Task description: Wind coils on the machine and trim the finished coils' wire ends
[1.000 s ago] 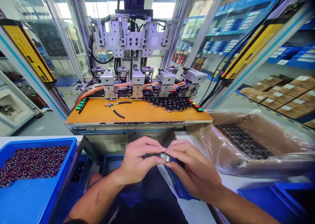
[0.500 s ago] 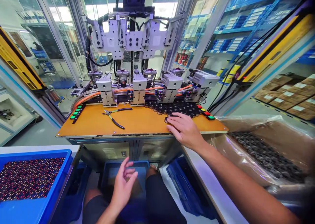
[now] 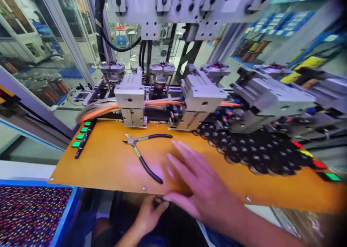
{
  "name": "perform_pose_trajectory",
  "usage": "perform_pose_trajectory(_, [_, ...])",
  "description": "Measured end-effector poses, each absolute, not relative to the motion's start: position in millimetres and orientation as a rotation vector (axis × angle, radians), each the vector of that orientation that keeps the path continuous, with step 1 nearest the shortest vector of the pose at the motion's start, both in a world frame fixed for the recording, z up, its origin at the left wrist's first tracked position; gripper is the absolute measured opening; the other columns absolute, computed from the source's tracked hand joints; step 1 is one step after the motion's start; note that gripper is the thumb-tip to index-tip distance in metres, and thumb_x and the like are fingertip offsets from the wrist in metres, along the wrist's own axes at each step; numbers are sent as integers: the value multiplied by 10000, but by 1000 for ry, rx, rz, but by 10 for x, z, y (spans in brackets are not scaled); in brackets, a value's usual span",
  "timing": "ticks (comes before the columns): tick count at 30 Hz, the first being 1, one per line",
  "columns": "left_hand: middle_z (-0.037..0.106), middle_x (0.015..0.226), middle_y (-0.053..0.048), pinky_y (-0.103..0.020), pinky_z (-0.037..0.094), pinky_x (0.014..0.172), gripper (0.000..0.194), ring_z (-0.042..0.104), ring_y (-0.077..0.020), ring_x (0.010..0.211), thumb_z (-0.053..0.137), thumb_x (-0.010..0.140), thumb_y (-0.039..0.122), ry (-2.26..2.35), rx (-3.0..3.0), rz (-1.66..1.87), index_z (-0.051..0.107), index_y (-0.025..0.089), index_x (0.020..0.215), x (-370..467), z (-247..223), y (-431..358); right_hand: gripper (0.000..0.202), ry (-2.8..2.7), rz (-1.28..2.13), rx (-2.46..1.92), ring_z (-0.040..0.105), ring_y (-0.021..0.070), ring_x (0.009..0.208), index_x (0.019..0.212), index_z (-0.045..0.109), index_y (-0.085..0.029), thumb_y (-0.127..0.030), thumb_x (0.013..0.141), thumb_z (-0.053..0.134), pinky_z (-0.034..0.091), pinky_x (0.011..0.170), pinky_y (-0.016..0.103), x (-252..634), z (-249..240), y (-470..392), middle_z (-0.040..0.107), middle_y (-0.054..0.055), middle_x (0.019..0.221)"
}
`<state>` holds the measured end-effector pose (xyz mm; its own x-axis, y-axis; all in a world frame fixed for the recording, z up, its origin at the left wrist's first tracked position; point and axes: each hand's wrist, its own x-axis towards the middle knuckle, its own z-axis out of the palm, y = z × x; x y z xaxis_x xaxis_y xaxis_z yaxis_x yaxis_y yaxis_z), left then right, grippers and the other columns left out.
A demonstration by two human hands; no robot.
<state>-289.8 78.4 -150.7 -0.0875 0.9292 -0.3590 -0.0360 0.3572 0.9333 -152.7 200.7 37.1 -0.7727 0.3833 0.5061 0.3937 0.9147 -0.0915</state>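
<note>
Head cam: we saw R hand (image 3: 203,185) blurred over orange bench top (image 3: 108,171), lower ctr of frame, fingers stretched out, thumb wide. L hand (image 3: 149,216) sat at bottom ctr, fingers bent; we couldn't tell if holding anything. We noted pliers (image 3: 138,153), handles splayed, left of ctr, near R hand; black parts (image 3: 252,149) clustered right of ctr, same top.

R hand (image 3: 200,183), blurred, fingers (image 3: 183,171) spread over orange table (image 3: 105,173), nr open pliers (image 3: 132,141). L hand (image 3: 149,216) low by table's front edge, fingers curled; grip unclear. Blk round parts (image 3: 252,149) clustered R. Blk pen (image 3: 85,140), grn buttons (image 3: 76,144) far L. Blue bin (image 3: 64,212) lower L.
</note>
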Motion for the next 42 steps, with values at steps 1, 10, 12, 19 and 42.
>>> perform_pose_trajectory(1, [716, 1024, -108, -364, 491, 922, 413, 641, -228, 963, 669, 808, 475, 1412, 858, 1004, 691, 144, 1054, -2922, -1392, 807, 777, -2569, 11, -580, 304, 391, 1412, 1365, 456, -46, -570, 834, 670, 435, 1053, 577, -1683, 362, 2037, 326, 269, 1504])
perform_pose_trajectory(10, [743, 1020, -141, -372, 509, 854, 464, 672, -212, 879, 774, 722, 419, 1518, 613, 985, 700, 119, 1069, -3390, 13, 216, 561, -2574, 363, -809, 479, 412, 1232, 1325, 535, -50, -415, 899, 570, 408, 998, 635, -2232, 356, 2162, 530, 272, 1300])
perform_pose_trajectory(12, [750, 1005, -136, -372, 504, 869, 476, 677, -210, 882, 789, 709, 439, 1540, 573, 1037, 704, 125, 1057, -3504, 297, 124, 435, -2539, 458, -781, 572, 366, 1056, 1228, 599, -35, -329, 917, 518, 488, 905, 564, -2215, 416, 2131, 614, 252, 1104])
perform_pose_trajectory(19, [706, 1192, -156, -376, 511, 903, 615, 677, -250, 1032, 696, 765, 592, 1442, 486, 1327, 667, 156, 1198, -3542, 837, 358, 341, -2325, 921, -667, 611, 272, 989, 1205, 604, -125, -275, 914, 507, 539, 881, 439, -2152, 742, 1786, 637, 158, 1056])
perform_pose_trajectory(42, [695, 1170, -191, -490, 513, 932, 870, 658, -361, 1104, 670, 588, 811, 1200, 1052, 1294, 697, 163, 1168, -3877, 1777, 1268, 769, -1805, 2565, -285, 582, 197, 509, 1377, 482, -138, -640, 955, 82, 505, 470, 324, -2201, 1974, 2154, 668, 144, 838])
